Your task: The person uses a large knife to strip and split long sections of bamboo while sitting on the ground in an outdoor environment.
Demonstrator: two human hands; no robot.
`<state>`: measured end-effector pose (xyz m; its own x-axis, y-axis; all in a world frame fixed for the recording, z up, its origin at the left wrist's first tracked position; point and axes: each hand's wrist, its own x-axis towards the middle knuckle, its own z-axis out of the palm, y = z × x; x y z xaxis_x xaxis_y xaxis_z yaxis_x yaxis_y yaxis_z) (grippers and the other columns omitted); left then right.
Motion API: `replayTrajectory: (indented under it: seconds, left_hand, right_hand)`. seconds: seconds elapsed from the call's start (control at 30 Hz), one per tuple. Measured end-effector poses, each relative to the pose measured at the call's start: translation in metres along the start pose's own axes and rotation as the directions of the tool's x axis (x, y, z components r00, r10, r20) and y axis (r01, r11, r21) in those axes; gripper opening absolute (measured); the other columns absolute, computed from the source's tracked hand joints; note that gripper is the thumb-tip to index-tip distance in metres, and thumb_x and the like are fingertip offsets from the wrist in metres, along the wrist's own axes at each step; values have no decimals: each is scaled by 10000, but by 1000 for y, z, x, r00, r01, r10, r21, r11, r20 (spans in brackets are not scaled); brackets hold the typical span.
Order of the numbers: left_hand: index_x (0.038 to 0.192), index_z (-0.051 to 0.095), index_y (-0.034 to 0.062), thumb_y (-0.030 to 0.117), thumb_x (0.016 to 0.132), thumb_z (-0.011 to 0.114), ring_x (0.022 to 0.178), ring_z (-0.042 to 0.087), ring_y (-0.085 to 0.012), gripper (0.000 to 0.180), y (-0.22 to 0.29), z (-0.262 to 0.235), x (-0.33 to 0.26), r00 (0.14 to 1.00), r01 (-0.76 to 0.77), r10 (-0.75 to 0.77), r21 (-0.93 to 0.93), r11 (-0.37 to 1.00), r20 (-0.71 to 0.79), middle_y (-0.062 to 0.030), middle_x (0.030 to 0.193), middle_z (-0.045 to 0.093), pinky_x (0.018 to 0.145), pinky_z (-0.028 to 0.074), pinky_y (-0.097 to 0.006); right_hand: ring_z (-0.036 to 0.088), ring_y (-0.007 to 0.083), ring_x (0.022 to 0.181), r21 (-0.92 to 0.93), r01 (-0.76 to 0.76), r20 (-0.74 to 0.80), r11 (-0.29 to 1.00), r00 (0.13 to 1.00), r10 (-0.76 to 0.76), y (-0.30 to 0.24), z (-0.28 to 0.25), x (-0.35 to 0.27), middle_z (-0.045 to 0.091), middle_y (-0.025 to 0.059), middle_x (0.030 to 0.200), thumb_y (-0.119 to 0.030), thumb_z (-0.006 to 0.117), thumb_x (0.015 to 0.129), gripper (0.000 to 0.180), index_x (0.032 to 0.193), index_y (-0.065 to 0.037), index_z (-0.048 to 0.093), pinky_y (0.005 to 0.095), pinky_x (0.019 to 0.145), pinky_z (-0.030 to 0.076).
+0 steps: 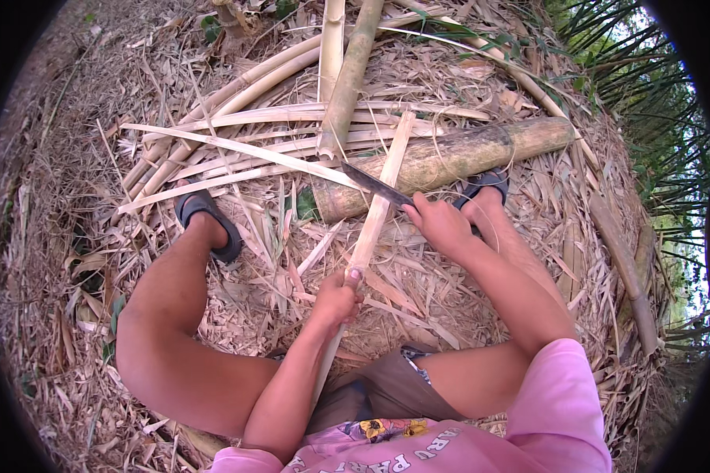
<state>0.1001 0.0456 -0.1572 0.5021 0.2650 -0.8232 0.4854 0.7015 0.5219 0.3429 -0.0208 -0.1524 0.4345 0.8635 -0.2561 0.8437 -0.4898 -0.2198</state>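
Observation:
My left hand [335, 299] grips a long pale bamboo strip [379, 201] near its middle; the strip runs from between my knees up and away, resting across a thick bamboo log [457, 158]. My right hand [438, 222] is closed on the handle of a dark-bladed knife [375, 185]. The blade lies across the strip, just where it crosses the log. I sit low with both legs spread, and my sandalled feet sit left [205, 221] and right [481, 189] of the strip.
Several split bamboo strips [237, 146] and whole poles [347, 71] lie fanned out beyond the log. Dry leaves and shavings [71, 260] cover the ground. Another pole [627, 268] lies at the right. Green bamboo foliage [647, 94] stands at the far right.

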Motion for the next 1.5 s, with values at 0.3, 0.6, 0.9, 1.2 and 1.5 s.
replayTrajectory:
  seconds: [0.3, 0.6, 0.9, 1.2, 1.5]
  left_hand:
    - [1077, 548, 21, 258, 1037, 489, 437, 416, -104, 247, -4, 2, -1, 996, -30, 35, 61, 998, -86, -66, 713, 565, 380, 305, -289]
    - [989, 603, -27, 234, 1005, 523, 642, 608, -302, 273, -20, 0, 17, 938, -214, 301, 394, 894, -173, -173, 724, 624, 600, 447, -419]
    - [951, 576, -52, 241, 994, 522, 806, 613, -483, 301, -14, 6, 7, 893, -220, 399, 572, 790, -207, -301, 822, 631, 723, 451, -520]
    - [967, 574, -57, 232, 998, 505, 850, 610, -516, 299, -11, 9, 3, 866, -243, 461, 644, 726, -192, -324, 842, 631, 723, 454, -551]
    - [990, 541, -57, 231, 1006, 481, 818, 599, -537, 294, -12, 11, -1, 848, -236, 496, 707, 666, -184, -338, 786, 620, 709, 438, -585]
  right_hand:
    - [627, 410, 548, 22, 119, 0, 993, 993, -119, 2, 8, -12, 618, 163, 602, -419, 477, 1006, 341, 973, -81, 489, 522, 485, 493]
    - [645, 409, 583, -7, 234, 128, 972, 964, -231, -17, -8, -25, 625, 174, 617, -424, 477, 1004, 348, 950, -81, 484, 524, 509, 513]
    - [637, 424, 582, 64, 151, 99, 987, 983, -156, -16, -8, -20, 600, 175, 588, -406, 494, 1002, 339, 931, -75, 496, 529, 514, 506]
    - [638, 438, 614, 77, 14, 4, 997, 1000, -14, 1, -4, 7, 625, 204, 638, -428, 479, 1004, 367, 978, -63, 504, 540, 537, 501]
    - [650, 430, 618, 59, 169, 138, 984, 975, -175, -39, -13, -35, 630, 208, 647, -416, 479, 1003, 352, 966, -66, 502, 531, 544, 524]
